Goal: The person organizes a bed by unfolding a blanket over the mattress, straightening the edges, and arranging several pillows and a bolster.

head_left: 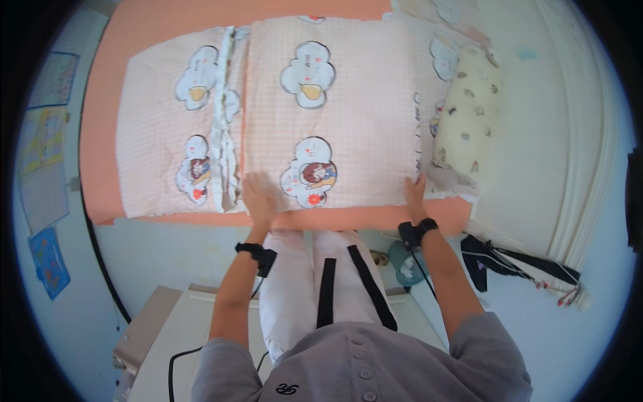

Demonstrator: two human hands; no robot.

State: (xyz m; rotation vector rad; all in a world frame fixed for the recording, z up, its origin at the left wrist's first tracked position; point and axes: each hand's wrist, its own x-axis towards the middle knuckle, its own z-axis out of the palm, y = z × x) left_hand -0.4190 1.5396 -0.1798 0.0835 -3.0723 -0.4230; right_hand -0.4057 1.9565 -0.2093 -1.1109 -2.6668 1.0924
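Note:
A pink checked quilt (368, 87) with cloud-shaped cartoon prints lies folded on the bed. My left hand (259, 195) rests on its near left corner, beside the fold, with the fingers stretched out and slightly blurred. At the near right corner my right hand (414, 193) grips the quilt's edge, fingers bent around it. Left of the fold lies another checked bedding piece (151, 127) with matching prints. A white ruffled edge (228, 171) runs between the two. Right of the quilt lies a cream pillow (467, 114) with small animal prints.
The orange bed sheet (104, 161) shows around the bedding. A white panel (529, 134) stands beyond the pillow. Black straps and cords (509, 258) hang at the right. Behind me is a pale cabinet (174, 342), with a black cable (171, 368) over it.

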